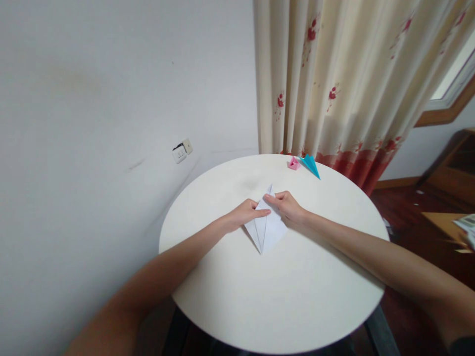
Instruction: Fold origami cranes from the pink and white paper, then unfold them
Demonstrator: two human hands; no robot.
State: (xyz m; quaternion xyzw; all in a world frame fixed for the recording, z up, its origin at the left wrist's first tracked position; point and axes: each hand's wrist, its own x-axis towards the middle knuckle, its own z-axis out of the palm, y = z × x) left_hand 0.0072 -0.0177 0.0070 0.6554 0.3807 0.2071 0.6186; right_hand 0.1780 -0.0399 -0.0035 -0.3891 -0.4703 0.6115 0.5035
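Observation:
A folded sheet of white paper (273, 234) is between my hands over the middle of the round table, one pointed corner toward me and a narrow tip pointing away. My left hand (246, 214) grips its left edge, thumb lying flat across the folded layers and the other fingers hidden underneath. On the upper right edge, my right hand (288, 205) pinches the paper near the narrow tip, thumb on top. Crease lines run down the paper to the near corner.
The white round table (274, 301) stands against a wall with a socket (179, 154). At its far edge lie a pink folded paper piece (294, 164) and a blue paper plane (310, 166). Behind them hangs a floral curtain (334, 64). A cardboard piece (441, 225) is at the right.

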